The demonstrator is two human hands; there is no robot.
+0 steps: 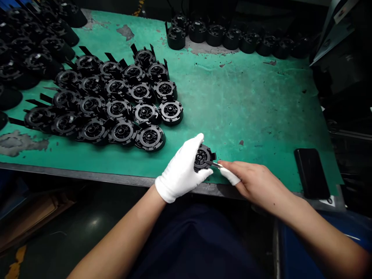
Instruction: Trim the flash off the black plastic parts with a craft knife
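Bare forearms (120,236) lead to a left hand (184,170) and a right hand (251,180) at one round black plastic housing (202,156).
The housing is just inside the near edge of the green surface (247,104); whether it rests there or is lifted, I cannot tell. Its ribbed round face points up toward the camera, with a small tab jutting right; being round, it shows no clear long axis. The white-gloved left hand pinches its rim between thumb and fingers. The right hand, mostly bare, pinches a slim pointed tool (214,164), whose long axis slants left and slightly away, tip over the housing's face; contact is unclear. Similar housings (171,110) stand grouped to the left, many face up, and a black phone (312,172) lies at right.
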